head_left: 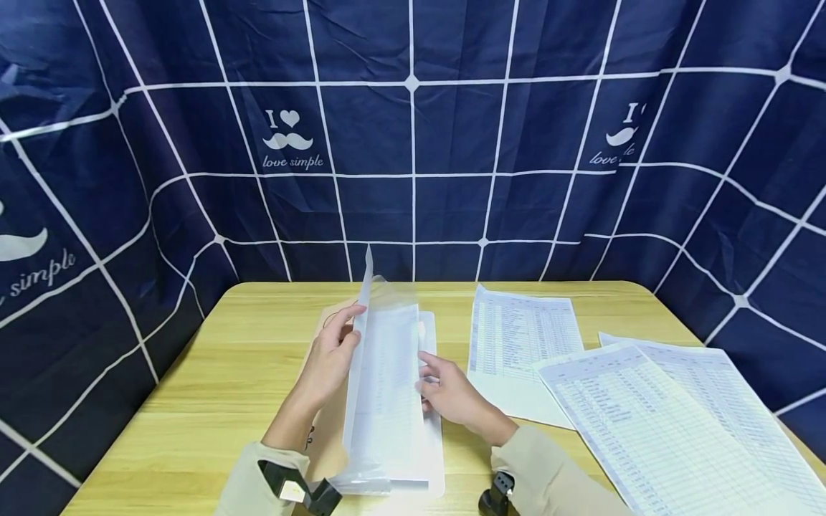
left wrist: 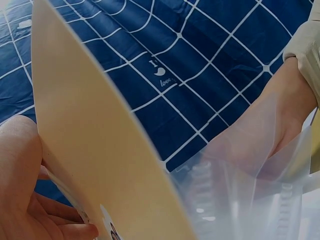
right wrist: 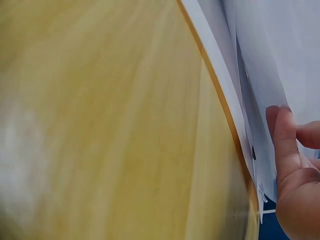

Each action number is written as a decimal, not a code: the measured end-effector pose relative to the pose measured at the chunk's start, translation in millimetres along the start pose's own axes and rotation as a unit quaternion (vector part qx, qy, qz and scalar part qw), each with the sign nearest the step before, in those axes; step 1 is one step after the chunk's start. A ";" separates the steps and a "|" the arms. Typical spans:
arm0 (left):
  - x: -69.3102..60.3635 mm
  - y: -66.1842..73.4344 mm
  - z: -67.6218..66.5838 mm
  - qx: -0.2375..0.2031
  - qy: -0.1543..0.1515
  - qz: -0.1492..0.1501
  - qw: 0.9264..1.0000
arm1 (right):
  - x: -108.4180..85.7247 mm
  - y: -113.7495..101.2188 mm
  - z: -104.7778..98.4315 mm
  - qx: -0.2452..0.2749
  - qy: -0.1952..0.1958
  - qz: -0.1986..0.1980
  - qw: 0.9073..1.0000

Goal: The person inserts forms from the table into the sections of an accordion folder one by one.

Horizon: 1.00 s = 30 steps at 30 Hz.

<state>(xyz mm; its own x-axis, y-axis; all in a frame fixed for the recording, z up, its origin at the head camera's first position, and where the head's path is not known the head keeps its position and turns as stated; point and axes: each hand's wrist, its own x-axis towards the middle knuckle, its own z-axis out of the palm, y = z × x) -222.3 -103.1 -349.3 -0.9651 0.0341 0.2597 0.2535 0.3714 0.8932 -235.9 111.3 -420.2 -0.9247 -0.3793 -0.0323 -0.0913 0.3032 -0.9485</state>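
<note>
A display folder with a tan cover [left wrist: 110, 130] and clear plastic sleeves [left wrist: 230, 195] lies on the table, its front part lifted. My left hand [head_left: 330, 355] grips the raised cover at its left edge, thumb on one side and fingers on the other. A printed sheet [head_left: 390, 387] lies in the folder, under or in a clear sleeve. At the right edge of the pages, my right hand [head_left: 452, 389] pinches the sheet between thumb and fingers. In the right wrist view, white page edges [right wrist: 260, 75] run beside the fingertips. How far the sheet sits inside the sleeve is unclear.
To the right, a printed page [head_left: 523, 337] lies on the wooden table [head_left: 213, 387]. Nearer the right front, more printed sheets [head_left: 652, 423] overlap one another. A dark blue curtain [head_left: 413, 143] with white grid lines hangs behind the table and along both sides.
</note>
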 end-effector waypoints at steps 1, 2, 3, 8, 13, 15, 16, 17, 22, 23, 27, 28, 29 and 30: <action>-0.1 0.2 0.0 0.000 0.000 0.000 1.000 | 0.1 -0.3 0.6 0.000 -0.001 0.000 1.000; -0.2 0.3 0.0 0.000 0.000 0.000 1.000 | 0.4 -0.4 1.2 -0.001 -0.001 -0.001 1.000; -0.2 0.3 0.0 0.001 0.001 0.000 1.000 | 0.8 -0.5 1.7 -0.003 -0.002 -0.001 1.000; -0.7 0.0 0.2 0.005 0.003 0.001 1.000 | 1.9 -1.9 4.8 -0.011 -0.007 -0.014 1.000; -0.7 -0.3 0.7 0.005 0.001 0.004 1.000 | 3.5 -2.4 7.3 -0.026 -0.001 -0.025 0.999; -0.5 -0.5 1.1 0.005 0.001 0.003 1.000 | 4.6 -2.0 8.3 -0.033 0.002 -0.029 0.999; -0.3 -0.7 1.3 0.005 0.000 0.002 1.000 | 5.2 -1.8 8.7 -0.037 0.003 -0.031 0.999; -0.1 -0.8 1.5 0.004 -0.001 0.001 1.000 | 5.6 -1.7 9.1 -0.040 0.003 -0.030 0.999; 0.5 -2.2 2.1 0.002 -0.003 -0.003 1.000 | 5.4 -3.1 8.7 -0.049 0.005 -0.017 0.999; 0.7 -2.6 2.1 0.002 -0.003 -0.003 1.000 | 5.0 -3.5 8.2 -0.049 0.006 -0.013 0.999; 1.3 -4.3 1.9 0.004 -0.002 -0.001 1.000 | 2.2 -5.6 5.8 -0.049 0.004 -0.001 0.999; 1.5 -4.8 1.8 0.004 -0.002 -0.001 1.000 | 1.8 -5.8 5.1 -0.046 0.003 0.002 0.999; 1.5 -5.2 1.7 0.005 -0.001 -0.002 1.000 | 1.5 -5.9 4.3 -0.044 0.002 0.004 0.999; 1.6 -5.6 1.6 0.005 -0.002 -0.002 1.000 | 1.3 -5.8 3.3 -0.040 0.002 0.007 0.999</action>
<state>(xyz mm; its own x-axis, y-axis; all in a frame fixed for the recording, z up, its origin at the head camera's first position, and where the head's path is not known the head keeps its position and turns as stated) -225.4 -103.7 -354.4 -0.9662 0.0356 0.2554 0.2495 0.3806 0.8905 -235.3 106.2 -415.8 -0.9273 -0.3716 -0.0451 -0.1064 0.3772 -0.9200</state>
